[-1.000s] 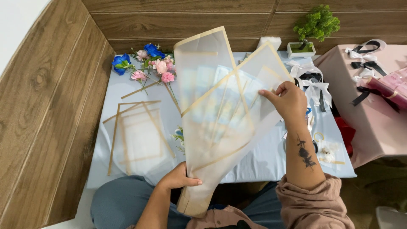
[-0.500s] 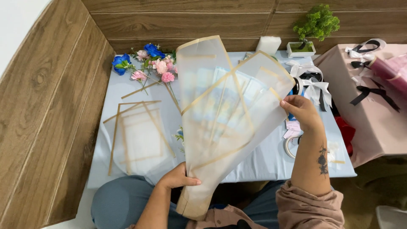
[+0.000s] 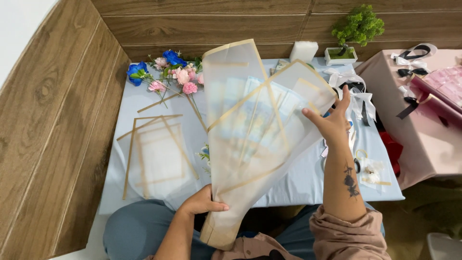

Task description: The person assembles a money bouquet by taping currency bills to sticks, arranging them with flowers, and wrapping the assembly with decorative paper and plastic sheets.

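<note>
At the far left, wood-grain wall panels run beside a pale blue table, where flat translucent wrapping sheets with tan borders lie spread out, and artificial flowers in blue and pink rest just behind them. The left hand is closed around the narrow lower end of a cone of wrapping paper, thumb across the front. The cone is held above the table in front of the person, its long axis rising from that pinched base near the lap up and away, fanning into several stiff, gauzy, gold-edged layers. The right hand sits at the cone's upper right edge, fingers spread and touching the outer layer, so it is the hand nearer the flared top. Further right lie white and black ribbons, a small green potted plant, and a pink-covered table.
</note>
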